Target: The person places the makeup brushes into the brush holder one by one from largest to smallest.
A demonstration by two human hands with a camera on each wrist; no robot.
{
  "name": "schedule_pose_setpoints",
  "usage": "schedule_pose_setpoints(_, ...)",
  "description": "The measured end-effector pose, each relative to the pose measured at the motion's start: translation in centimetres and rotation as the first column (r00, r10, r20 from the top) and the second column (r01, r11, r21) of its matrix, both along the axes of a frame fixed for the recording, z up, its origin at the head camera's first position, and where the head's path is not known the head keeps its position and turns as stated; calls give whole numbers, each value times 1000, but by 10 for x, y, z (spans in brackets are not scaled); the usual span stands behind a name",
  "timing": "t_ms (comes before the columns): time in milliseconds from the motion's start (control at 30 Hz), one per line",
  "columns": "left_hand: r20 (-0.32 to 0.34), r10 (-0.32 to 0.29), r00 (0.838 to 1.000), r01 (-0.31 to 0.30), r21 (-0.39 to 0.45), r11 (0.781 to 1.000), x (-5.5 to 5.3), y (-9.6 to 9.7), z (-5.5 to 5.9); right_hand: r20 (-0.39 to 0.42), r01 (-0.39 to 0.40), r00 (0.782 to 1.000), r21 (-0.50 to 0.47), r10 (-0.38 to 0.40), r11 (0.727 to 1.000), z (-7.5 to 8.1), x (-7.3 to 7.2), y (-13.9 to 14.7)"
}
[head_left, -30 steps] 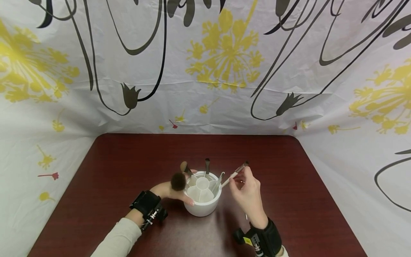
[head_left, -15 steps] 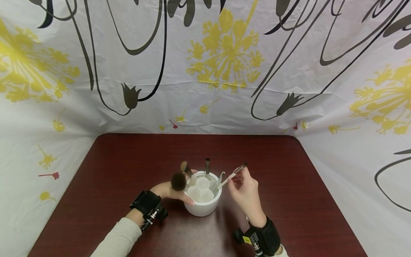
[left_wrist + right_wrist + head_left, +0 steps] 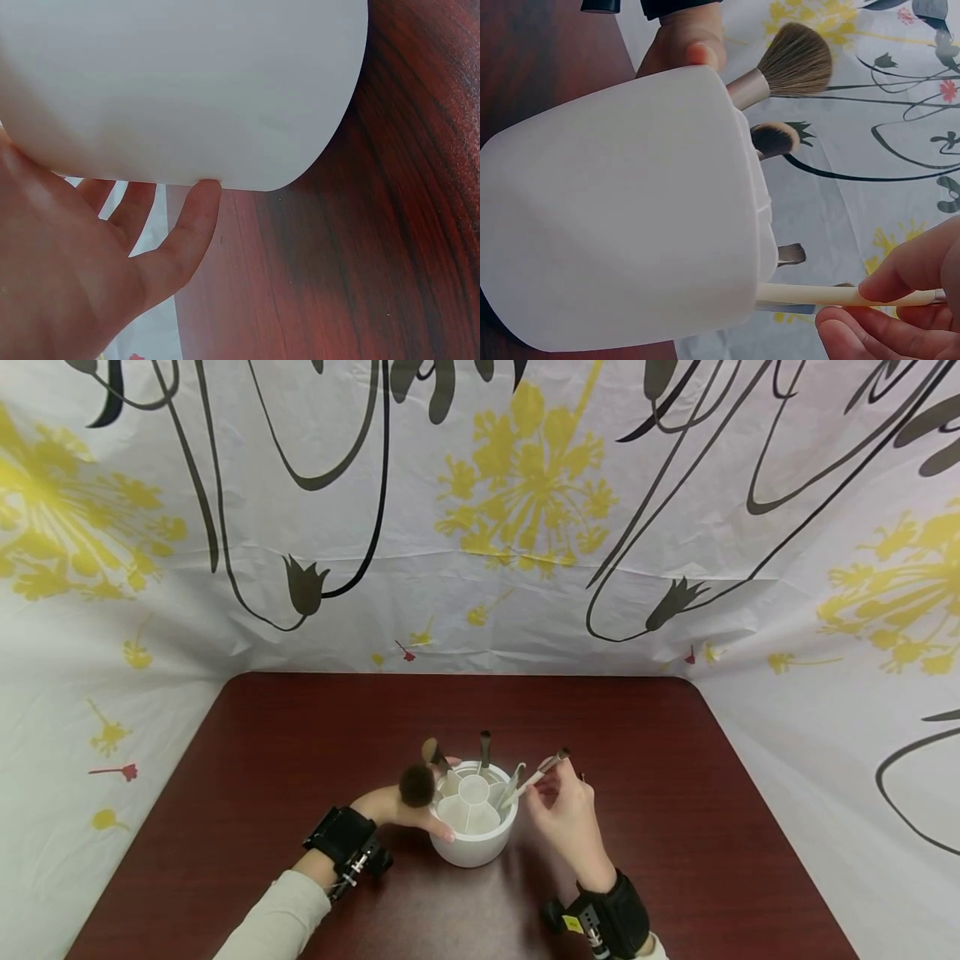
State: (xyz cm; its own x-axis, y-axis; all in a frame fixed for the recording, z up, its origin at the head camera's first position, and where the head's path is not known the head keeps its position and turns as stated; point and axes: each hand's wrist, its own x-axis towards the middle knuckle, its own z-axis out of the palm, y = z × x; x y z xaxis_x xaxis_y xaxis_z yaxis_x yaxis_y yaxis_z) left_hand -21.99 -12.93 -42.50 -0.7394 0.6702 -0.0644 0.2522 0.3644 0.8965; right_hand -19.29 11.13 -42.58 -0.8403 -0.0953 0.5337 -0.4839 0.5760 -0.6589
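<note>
A white round brush holder (image 3: 471,852) with a divided insert stands on the table. My left hand (image 3: 402,808) grips its left side, thumb at the front and fingers behind. My right hand (image 3: 567,818) pinches a makeup brush (image 3: 542,773) with a pale handle, tilted, bristles up. In the right wrist view the handle (image 3: 832,295) passes behind the holder's rim, its lower end hidden inside. Standing in the holder are a large fluffy brush (image 3: 417,785), a two-tone brush (image 3: 774,139), a small flat brush (image 3: 485,747) and a pale tool with a hooked tip (image 3: 517,774).
The dark red wooden table (image 3: 337,710) has rounded far corners. Behind it and at both sides hangs a white cloth (image 3: 480,527) with yellow and grey flower prints. Black camera straps (image 3: 626,914) sit on both wrists.
My right hand has moved left and slightly down with the makeup brush, bringing its handle over the rim and into the holder. My left hand and the holder stay in place.
</note>
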Motion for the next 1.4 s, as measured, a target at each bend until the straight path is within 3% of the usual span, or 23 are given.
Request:
schedule_pose_setpoints(433,-3,-6,1000,6,13,1000,-1,1,-2,-68,40,997,109,-33,993,-8,-1,-3)
schedule_pose_setpoints(667,-5,-2,1000,2,7,1000,-2,0,-5,-39,-10,999,98,14,995,-10,-1,-5)
schedule_pose_setpoints(1400,1,0,1000,0,-1,1000,-1,-1,-4,17,-43,999,77,42,996,-12,2,-9)
